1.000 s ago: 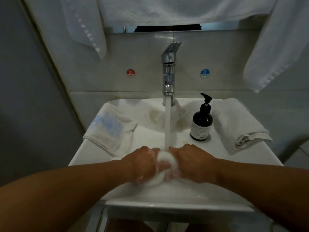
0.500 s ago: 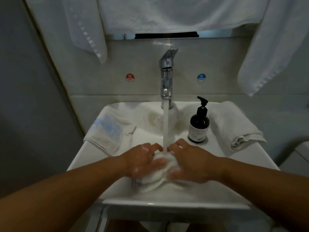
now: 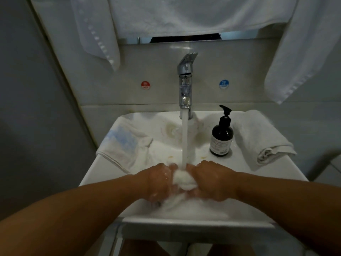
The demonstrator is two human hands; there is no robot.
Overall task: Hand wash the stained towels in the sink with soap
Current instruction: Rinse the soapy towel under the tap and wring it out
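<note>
From the head view, both hands are meeting low in the sink [image 3: 193, 221], right under the stream of water [image 3: 185, 141] that is pouring from the faucet [image 3: 185, 80]. The left hand [image 3: 158, 179] is curling its fingers around 1 side of a bunched white towel [image 3: 182, 179], and the right hand [image 3: 212, 179] is gripping the other side, knuckles up. The water is landing on top of the wad, between the 2 hands. Foam is showing on the left hand and around the cloth, so this looks like the scrub-and-rinse step on this towel.

A towel with a blue stain [image 3: 125, 143] is lying over the left rim, partly in the basin. A rolled towel [image 3: 262, 137] is resting on the right rim, just beside the dark soap bottle [image 3: 221, 137], which is standing upright on the ledge. More white towels [image 3: 184, 13] are hanging above.

Next, I'd say, the wad wants wringing and a check that it is clean. Then 1 hand has to let go, reach for the blue-stained towel and pump on soap. At least 1 stained towel is waiting, so the job looks partway through.
</note>
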